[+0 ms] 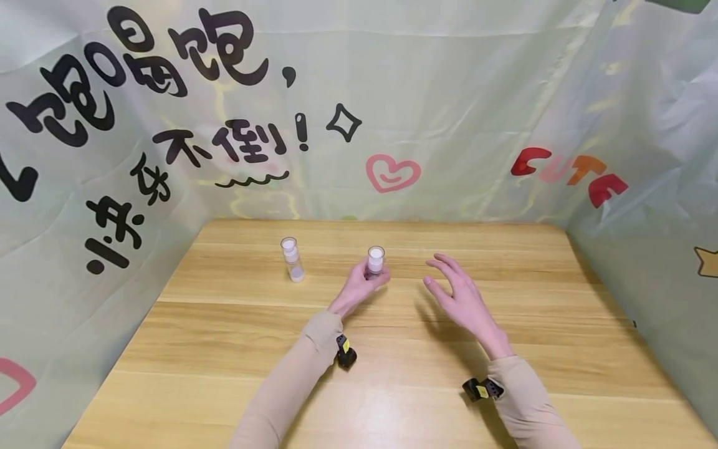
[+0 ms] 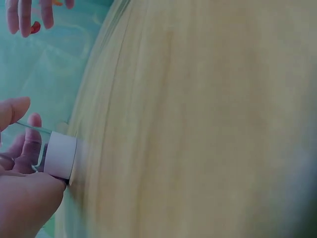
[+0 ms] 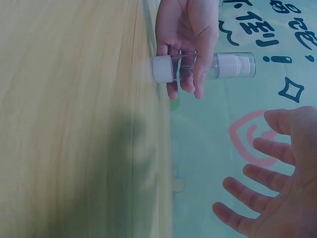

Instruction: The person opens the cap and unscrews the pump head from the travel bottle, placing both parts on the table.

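My left hand [image 1: 361,286] grips a small clear pump bottle [image 1: 375,258] near the table's middle. In the right wrist view its thumb and fingers wrap the clear middle of that bottle [image 3: 234,65], between the white base and the white pump top under a see-through cap. The bottle is upright; whether its base touches the table, I cannot tell. To the left stands a second, similar bottle [image 1: 293,260], touched by neither hand. My right hand [image 1: 462,298] hovers right of the held bottle, fingers spread and slightly bent, holding nothing; the right wrist view shows this hand [image 3: 282,183] apart from the bottle.
The wooden table [image 1: 387,386] reaches back to a pale printed cloth [image 1: 460,93] with black lettering and a pink heart. Cloth also hangs along the left and right sides. A small black camera [image 1: 346,355] sits on the left wrist, another camera [image 1: 481,390] on the right.
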`<move>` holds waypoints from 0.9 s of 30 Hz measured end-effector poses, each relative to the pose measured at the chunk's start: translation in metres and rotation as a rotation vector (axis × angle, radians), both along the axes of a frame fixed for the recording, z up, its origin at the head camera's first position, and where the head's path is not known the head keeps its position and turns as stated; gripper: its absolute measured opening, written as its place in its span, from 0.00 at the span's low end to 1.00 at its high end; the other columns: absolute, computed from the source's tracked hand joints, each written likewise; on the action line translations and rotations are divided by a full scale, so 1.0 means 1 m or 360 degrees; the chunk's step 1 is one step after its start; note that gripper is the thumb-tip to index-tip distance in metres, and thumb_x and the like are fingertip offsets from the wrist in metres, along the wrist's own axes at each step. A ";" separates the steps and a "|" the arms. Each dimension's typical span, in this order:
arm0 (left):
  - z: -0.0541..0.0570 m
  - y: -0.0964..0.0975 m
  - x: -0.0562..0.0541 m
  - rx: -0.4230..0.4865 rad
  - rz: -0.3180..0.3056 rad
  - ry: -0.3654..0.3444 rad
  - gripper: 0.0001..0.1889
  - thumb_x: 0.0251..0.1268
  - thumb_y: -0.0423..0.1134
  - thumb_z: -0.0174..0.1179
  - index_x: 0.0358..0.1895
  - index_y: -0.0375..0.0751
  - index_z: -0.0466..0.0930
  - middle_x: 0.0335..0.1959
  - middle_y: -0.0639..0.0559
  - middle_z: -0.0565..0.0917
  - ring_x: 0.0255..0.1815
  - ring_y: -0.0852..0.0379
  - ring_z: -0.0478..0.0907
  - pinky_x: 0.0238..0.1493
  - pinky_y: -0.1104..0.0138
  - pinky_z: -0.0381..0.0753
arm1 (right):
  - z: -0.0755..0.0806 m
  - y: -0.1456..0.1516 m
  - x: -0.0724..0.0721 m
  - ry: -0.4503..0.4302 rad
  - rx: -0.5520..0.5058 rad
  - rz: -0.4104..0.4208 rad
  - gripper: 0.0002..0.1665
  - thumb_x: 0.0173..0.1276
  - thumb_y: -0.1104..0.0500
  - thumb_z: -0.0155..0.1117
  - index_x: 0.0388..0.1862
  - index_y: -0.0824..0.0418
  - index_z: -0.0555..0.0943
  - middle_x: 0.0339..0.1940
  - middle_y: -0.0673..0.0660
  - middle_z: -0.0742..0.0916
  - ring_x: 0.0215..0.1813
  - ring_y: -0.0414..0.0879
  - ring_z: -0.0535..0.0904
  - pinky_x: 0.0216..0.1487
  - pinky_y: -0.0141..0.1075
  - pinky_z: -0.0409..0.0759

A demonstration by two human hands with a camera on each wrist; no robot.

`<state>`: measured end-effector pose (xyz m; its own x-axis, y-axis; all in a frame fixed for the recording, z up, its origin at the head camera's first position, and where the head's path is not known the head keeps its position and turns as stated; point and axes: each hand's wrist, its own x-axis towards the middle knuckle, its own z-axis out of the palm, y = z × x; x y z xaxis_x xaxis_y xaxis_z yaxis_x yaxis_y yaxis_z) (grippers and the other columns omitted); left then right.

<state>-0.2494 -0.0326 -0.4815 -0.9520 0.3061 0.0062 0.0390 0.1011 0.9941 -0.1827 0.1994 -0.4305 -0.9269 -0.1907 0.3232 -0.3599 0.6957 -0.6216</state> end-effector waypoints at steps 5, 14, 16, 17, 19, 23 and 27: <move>-0.002 -0.002 0.006 -0.0032 -0.0071 -0.0048 0.23 0.68 0.38 0.64 0.63 0.33 0.75 0.60 0.38 0.81 0.62 0.47 0.78 0.69 0.54 0.75 | 0.000 -0.002 0.000 0.0001 0.0001 0.0020 0.28 0.77 0.49 0.55 0.69 0.62 0.73 0.76 0.66 0.70 0.73 0.70 0.67 0.69 0.69 0.65; -0.003 -0.003 0.016 -0.0052 -0.0191 -0.0048 0.13 0.61 0.41 0.70 0.45 0.40 0.82 0.41 0.53 0.84 0.44 0.58 0.79 0.51 0.64 0.78 | 0.003 -0.009 0.002 0.0007 0.0009 0.0057 0.28 0.77 0.49 0.56 0.70 0.61 0.73 0.76 0.66 0.70 0.73 0.68 0.68 0.68 0.69 0.67; -0.003 -0.002 0.018 -0.0051 -0.0206 -0.0032 0.13 0.59 0.41 0.72 0.43 0.39 0.83 0.37 0.55 0.84 0.41 0.58 0.79 0.49 0.65 0.78 | 0.005 -0.011 0.004 0.0002 0.0012 0.0069 0.28 0.77 0.48 0.56 0.69 0.61 0.73 0.76 0.65 0.70 0.74 0.68 0.67 0.68 0.69 0.67; -0.003 -0.002 0.019 -0.0044 -0.0210 -0.0025 0.13 0.58 0.40 0.72 0.42 0.38 0.83 0.36 0.56 0.84 0.40 0.59 0.79 0.48 0.65 0.78 | 0.006 -0.012 0.004 0.0000 0.0012 0.0074 0.28 0.77 0.48 0.56 0.69 0.61 0.73 0.76 0.65 0.70 0.74 0.68 0.67 0.68 0.69 0.67; -0.003 -0.001 0.021 -0.0024 -0.0220 0.0003 0.12 0.57 0.39 0.73 0.40 0.37 0.83 0.33 0.57 0.83 0.37 0.59 0.79 0.47 0.65 0.79 | 0.007 -0.014 0.005 0.0006 0.0012 0.0081 0.28 0.77 0.48 0.55 0.69 0.61 0.73 0.77 0.64 0.70 0.74 0.67 0.67 0.68 0.70 0.66; -0.004 0.001 0.026 -0.0011 -0.0235 0.0041 0.09 0.56 0.37 0.73 0.34 0.40 0.81 0.27 0.59 0.82 0.30 0.60 0.76 0.40 0.67 0.77 | 0.008 -0.019 0.006 0.0027 0.0004 0.0095 0.27 0.77 0.48 0.55 0.69 0.60 0.74 0.76 0.62 0.71 0.75 0.66 0.67 0.69 0.69 0.65; -0.006 0.003 0.028 -0.0013 -0.0251 0.0046 0.09 0.56 0.36 0.72 0.27 0.45 0.78 0.23 0.59 0.80 0.26 0.61 0.75 0.37 0.68 0.77 | 0.011 -0.026 0.008 0.0058 -0.0007 0.0120 0.26 0.77 0.49 0.56 0.68 0.59 0.75 0.76 0.61 0.72 0.75 0.65 0.67 0.70 0.69 0.65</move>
